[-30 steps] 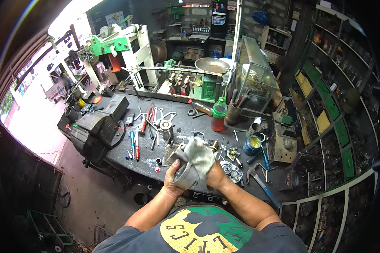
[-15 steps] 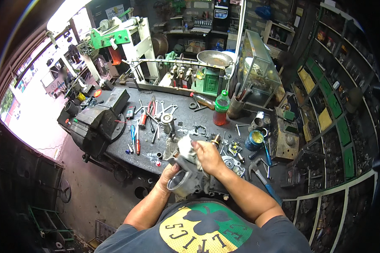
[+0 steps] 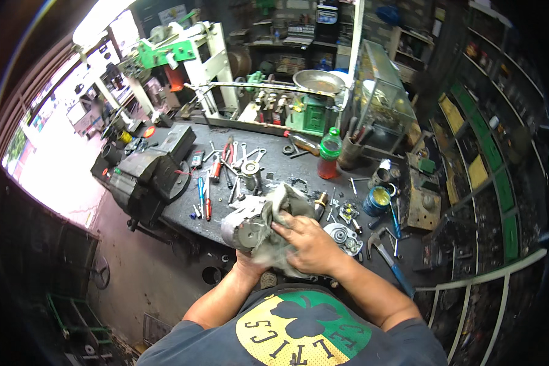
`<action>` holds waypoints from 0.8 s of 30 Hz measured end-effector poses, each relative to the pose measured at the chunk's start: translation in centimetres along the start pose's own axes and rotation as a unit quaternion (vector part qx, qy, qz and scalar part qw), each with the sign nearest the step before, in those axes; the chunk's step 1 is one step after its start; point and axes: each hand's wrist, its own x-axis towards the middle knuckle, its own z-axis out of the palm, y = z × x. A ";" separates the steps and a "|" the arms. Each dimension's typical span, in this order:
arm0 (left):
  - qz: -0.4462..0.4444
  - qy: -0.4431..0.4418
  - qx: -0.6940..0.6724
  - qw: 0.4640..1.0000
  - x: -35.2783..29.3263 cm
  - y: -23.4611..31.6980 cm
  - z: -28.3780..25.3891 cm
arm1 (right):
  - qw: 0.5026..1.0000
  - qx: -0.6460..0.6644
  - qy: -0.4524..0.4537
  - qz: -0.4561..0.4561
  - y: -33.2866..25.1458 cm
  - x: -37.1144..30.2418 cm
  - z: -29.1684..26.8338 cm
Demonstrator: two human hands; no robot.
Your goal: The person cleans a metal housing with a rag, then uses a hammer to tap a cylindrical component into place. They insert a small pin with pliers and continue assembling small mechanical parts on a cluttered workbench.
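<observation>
Close to my body, above the front of the bench, my left hand (image 3: 250, 263) grips a grey cylindrical metal housing (image 3: 243, 233) from below. A flat end face with a small hole at its centre points toward me. My right hand (image 3: 314, 244) presses a crumpled grey rag (image 3: 283, 204) against the housing's right side, fingers bent over the cloth. Part of the rag hangs below the hand, blurred by motion. The rag hides the housing's right side and some of my left fingers. Beyond the rag lies a brass-tipped part (image 3: 321, 204).
A black bench vise (image 3: 146, 171) stands at the left edge. Wrenches (image 3: 250, 155) and screwdrivers (image 3: 208, 201) lie mid-bench. To the right are a bottle of red liquid (image 3: 329, 157), a blue tub of grease (image 3: 378, 200), a round metal cover (image 3: 341, 236) and a blue-handled hammer (image 3: 390, 265).
The housing has turned from showing its open end to showing its flat end face. The rag, bunched at the top before, now spreads over its right side. My view has shifted slightly.
</observation>
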 end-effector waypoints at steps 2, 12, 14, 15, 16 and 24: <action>-0.079 -0.023 -0.376 0.923 0.4 -1.0 -1.2 | 0.996 0.051 0.022 0.067 -1.2 2.8 -1.9; -0.115 -0.008 -0.047 0.992 1.9 2.1 4.1 | 0.224 0.926 0.222 0.208 1.3 -2.4 3.4; -0.042 -0.073 0.133 0.988 2.4 2.9 7.2 | 0.353 0.877 0.154 0.288 0.0 0.2 -0.2; -0.037 -0.060 0.353 0.933 3.1 3.8 7.1 | 0.313 0.902 0.106 0.277 -1.5 -0.2 -0.6; -0.035 -0.050 0.555 0.830 4.2 4.7 7.0 | 0.312 0.894 0.098 0.308 -1.1 -0.4 -0.5; -0.026 0.046 0.584 0.810 2.9 -0.3 4.9 | 0.655 0.528 0.335 0.423 -1.1 1.8 4.1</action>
